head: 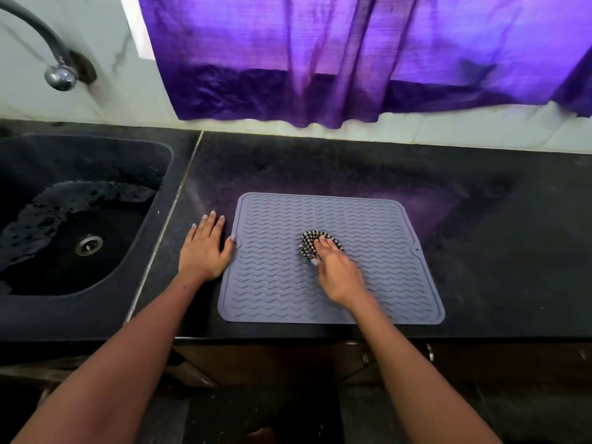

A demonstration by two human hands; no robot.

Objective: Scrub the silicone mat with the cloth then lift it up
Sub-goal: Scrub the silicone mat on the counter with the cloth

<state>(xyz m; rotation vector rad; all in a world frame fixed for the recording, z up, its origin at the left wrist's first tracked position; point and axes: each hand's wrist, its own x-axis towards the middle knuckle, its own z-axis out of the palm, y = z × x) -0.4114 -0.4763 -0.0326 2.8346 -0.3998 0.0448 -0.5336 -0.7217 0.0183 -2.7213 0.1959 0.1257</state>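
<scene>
The dark counter (480, 251) is spread beneath both hands, with the sink (64, 219) set off beyond the left hand, a tap (59, 76) arched above its far corner, and a purple curtain (352, 59) hung well ahead of the fingertips. On the counter, directly under the right hand and just beside the left, the grey silicone mat (368, 225) is laid flat, ribbed face up. Its long axis is run side to side, from one hand's side across to the other, with the wavy ridges drawn along that same line; a notched tab is seen at the middle of each short edge, so the mat is pointed neither toward nor away from the body. The left hand (203, 248) is spread open and pressed palm down on the counter, with only the thumb laid against the mat's near-side notch, and this is judged to be a brace, so the mat is not dragged along as it is rubbed. The right hand (336, 270) is set over the middle of the mat, fingers curled down onto the checked cloth (312, 243), which is bunched into a wad beneath the fingertips, presumably so that pressure is concentrated and pushed into the grooves. Scrubbing is taken to be under way, and the lift is not yet begun: every edge of the mat is seen lying flush on the counter.
</scene>
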